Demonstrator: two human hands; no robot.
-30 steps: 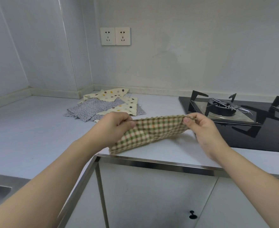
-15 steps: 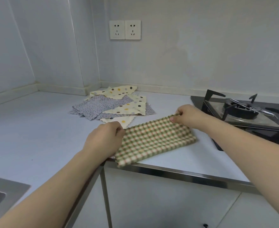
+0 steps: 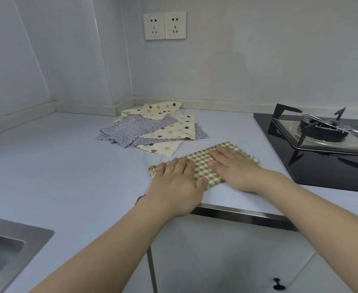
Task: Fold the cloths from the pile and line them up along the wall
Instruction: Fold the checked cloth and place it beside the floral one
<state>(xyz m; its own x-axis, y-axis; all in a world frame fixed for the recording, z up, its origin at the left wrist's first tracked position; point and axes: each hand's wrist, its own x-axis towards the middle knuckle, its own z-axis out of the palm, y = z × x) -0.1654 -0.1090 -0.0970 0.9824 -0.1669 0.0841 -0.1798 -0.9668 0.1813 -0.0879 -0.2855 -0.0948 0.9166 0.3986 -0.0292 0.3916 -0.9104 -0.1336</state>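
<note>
Cloth in hand: a green checked cloth (image 3: 203,163) lies folded on the surface (image 3: 68,166), just in front of the pile (image 3: 152,130) and left of the hob (image 3: 321,144).
Left hand (image 3: 178,180): flat, fingers straight, pressing the cloth's left part.
Right hand (image 3: 233,166): flat as well, palm down on the right part; neither hand grips anything.
Pile: dotted cream and grey patterned cloths, loose and overlapping, near the corner of the wall (image 3: 258,60).
Done: apparently one fold on this cloth, now being flattened.
Left: no folded cloth stands along the wall yet; this one may need another fold, then placing, then the whole pile.
</note>
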